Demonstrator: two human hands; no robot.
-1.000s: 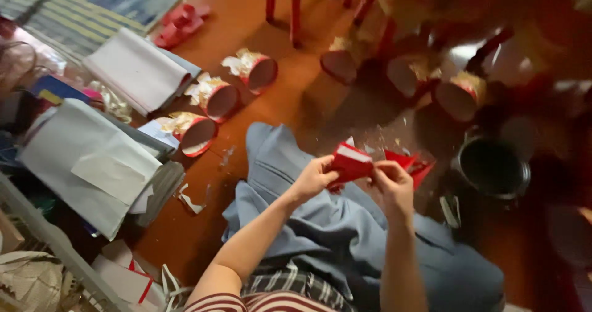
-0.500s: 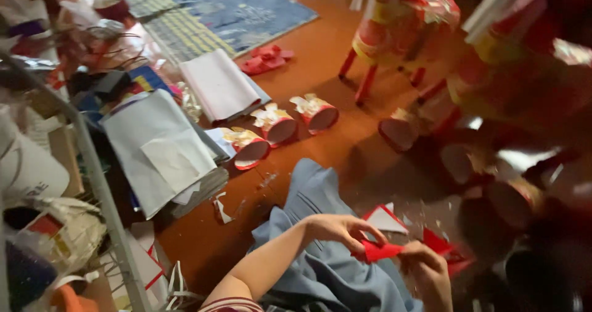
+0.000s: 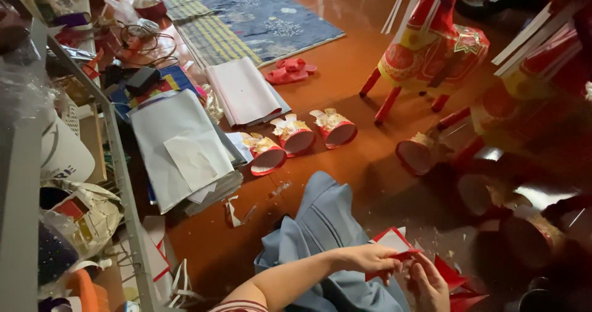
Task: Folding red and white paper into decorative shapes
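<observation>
Head view: a polished orange-brown floor [image 3: 364, 164] fills the frame, with a blue rug [image 3: 259, 13] at upper centre and a metal shelf [image 3: 117, 164] along the left edge. Counted: three red paper cups [image 3: 296, 138] in a row at centre, two pink slippers [image 3: 290, 71], two stacks of white paper [image 3: 182, 148]. A red paper horse [image 3: 431, 47] stands at upper right. At lower centre, the left hand [image 3: 370, 258] pinches a red paper piece [image 3: 394, 244]; the right hand [image 3: 428, 281] is closed on its lower edge. Compared with the earlier frame, the view has shifted further left and the hands sit lower.
</observation>
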